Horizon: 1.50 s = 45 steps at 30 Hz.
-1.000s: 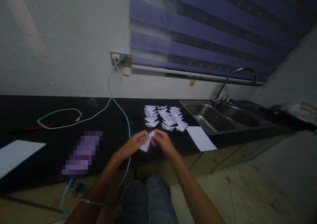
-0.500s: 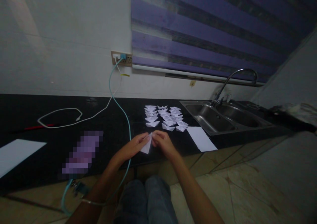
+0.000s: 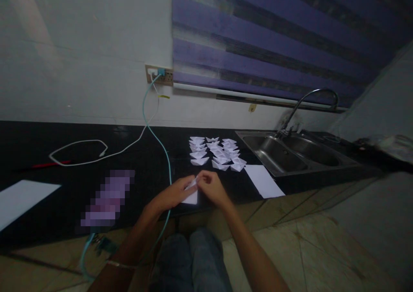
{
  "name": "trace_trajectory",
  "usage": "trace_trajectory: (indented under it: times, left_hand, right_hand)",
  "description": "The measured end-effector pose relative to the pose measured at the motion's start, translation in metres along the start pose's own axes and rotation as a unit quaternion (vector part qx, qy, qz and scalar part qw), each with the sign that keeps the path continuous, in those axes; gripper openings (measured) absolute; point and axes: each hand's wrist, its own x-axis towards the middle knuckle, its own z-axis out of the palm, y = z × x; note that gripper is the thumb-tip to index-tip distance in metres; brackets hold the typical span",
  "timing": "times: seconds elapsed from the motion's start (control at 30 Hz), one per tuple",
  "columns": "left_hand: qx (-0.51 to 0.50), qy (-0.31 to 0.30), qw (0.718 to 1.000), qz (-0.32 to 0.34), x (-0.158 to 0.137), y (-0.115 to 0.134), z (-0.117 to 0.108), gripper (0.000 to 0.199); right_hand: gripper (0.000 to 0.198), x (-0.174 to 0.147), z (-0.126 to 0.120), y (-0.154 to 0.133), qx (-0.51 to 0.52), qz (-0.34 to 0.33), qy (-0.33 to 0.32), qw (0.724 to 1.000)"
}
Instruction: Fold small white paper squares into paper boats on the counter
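Note:
A small piece of folded white paper (image 3: 191, 197) is held between my two hands, just above the front part of the black counter. My left hand (image 3: 176, 193) is closed on its left side, with the thumb along the top. My right hand (image 3: 210, 188) pinches the upper right corner, fingers bent. The palms cover part of the paper, so its full shape is hidden. Beyond my hands, several white paper boats (image 3: 221, 154) stand in rows on the counter. To their right lies a stack of flat white paper sheets (image 3: 263, 181).
A steel double sink (image 3: 280, 154) with a curved faucet (image 3: 300, 105) is at the right. A teal cable (image 3: 167, 154) hangs across the counter by my left arm. Left are a white cable (image 3: 80, 165), a blurred purple item (image 3: 108, 199) and another white sheet (image 3: 22, 199).
The folded paper has turned in my hands, from a pointed, triangular look to a squarer lower edge. My right fingers have shifted slightly at its top. The boats stay in place.

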Motion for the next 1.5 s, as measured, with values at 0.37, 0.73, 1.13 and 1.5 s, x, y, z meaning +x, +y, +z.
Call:
trace_trajectory:
  times: [0.37,0.73,1.13,1.5]
  left_hand:
    - [-0.036,0.021,0.997,-0.065,0.002,-0.005,-0.002,0.052]
    - [-0.016,0.057,0.998,-0.038,0.002,0.006,0.001,0.042]
    - [0.051,0.1,0.994,-0.015,0.001,0.004,0.001,0.041]
    - [0.038,0.042,0.998,-0.038,-0.001,0.005,0.0,0.045]
  right_hand:
    - [0.017,-0.006,-0.004,-0.003,0.013,-0.027,-0.021,0.999]
    - [0.036,-0.004,-0.002,-0.003,0.097,0.027,-0.031,0.994]
    - [0.024,-0.007,-0.001,-0.011,0.012,-0.057,0.038,0.998]
    - [0.013,-0.007,-0.004,-0.008,0.02,-0.044,-0.025,0.999]
